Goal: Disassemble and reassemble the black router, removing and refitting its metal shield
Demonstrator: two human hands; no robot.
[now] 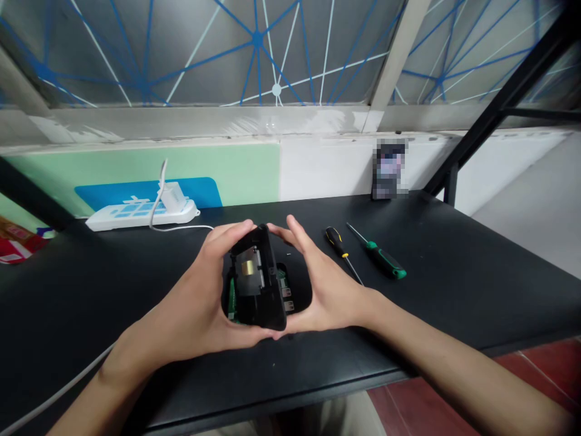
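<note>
Between both hands, a black plastic electronics case [267,309] is held tilted above the front of the table. Its insides show: a silvery metal plate with a gold patch, a strip of green circuit board on the left, and metal ports on the right side. My left hand [211,284] wraps round the left side, thumb at the near edge and fingers at the far edge. On the right side, my right hand [320,281] grips the case, with one finger raised near its top. Whether the case is one piece or two parts cannot be made out.
Right of the case lie a yellow-and-black screwdriver [336,241] and a green-and-black screwdriver [385,259]. A white power strip [136,213] with a plugged-in charger [172,197] stands at the back left, its white cable [68,387] running forward. A phone-like object [388,169] leans on the wall.
</note>
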